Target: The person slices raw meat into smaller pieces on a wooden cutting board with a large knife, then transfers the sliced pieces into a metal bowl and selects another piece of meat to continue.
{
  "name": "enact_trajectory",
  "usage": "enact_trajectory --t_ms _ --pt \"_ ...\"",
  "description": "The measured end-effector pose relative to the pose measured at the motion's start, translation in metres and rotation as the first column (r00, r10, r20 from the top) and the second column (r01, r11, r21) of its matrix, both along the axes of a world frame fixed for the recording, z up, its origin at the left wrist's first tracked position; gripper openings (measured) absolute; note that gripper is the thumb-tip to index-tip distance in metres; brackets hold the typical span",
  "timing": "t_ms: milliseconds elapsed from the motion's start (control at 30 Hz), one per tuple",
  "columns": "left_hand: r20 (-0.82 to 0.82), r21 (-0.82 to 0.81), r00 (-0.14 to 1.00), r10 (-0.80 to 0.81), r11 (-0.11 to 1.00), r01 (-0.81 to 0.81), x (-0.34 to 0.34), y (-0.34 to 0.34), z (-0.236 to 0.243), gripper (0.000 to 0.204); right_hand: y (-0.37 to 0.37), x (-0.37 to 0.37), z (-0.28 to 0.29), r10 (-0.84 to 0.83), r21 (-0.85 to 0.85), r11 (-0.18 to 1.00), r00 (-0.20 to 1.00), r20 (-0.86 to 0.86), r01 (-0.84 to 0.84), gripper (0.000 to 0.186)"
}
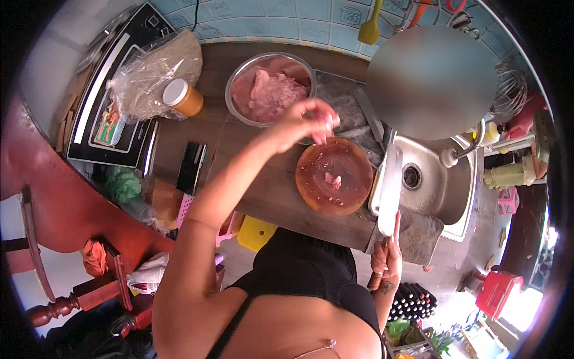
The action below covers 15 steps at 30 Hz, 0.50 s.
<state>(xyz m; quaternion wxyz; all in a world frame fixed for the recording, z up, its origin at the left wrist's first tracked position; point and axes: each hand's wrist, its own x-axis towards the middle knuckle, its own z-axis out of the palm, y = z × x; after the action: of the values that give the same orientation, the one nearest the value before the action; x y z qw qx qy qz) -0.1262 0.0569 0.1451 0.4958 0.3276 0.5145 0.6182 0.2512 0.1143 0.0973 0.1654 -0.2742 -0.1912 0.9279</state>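
My left hand (305,119) is raised between the steel bowl (237,79) and the round wooden board (317,191), its fingers pinched on a small piece of pink raw meat (329,122). The bowl holds a heap of pink meat pieces (275,96). A small scrap (333,180) and several crumbs lie on the board. My right hand (387,260) is closed on the handle of a cleaver (390,185), its pale blade held upward along the board's right side, over the sink's left edge.
A steel sink (436,200) with tap (463,149) stands right, beside dark cloths (421,239) and another knife (371,116). At left are a phone (191,167), lidded jar (186,99), plastic bag (146,72) and cooktop (89,137). Utensils (371,30) hang behind. A blurred oval hides the upper right.
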Motion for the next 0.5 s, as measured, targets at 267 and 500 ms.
enact_trajectory --t_ms 267,500 --pt "-0.797 -0.051 0.591 0.127 0.96 -0.275 -0.104 -0.002 -0.015 0.039 -0.007 -0.022 0.007 0.047 0.007 0.999 0.999 0.0 -0.047 0.068" --pt "-0.902 -0.065 0.407 -0.141 0.978 0.197 0.027 0.004 -0.013 0.025 -0.01 -0.006 0.002 -0.011 0.025 1.0 0.998 0.061 0.01 0.068"
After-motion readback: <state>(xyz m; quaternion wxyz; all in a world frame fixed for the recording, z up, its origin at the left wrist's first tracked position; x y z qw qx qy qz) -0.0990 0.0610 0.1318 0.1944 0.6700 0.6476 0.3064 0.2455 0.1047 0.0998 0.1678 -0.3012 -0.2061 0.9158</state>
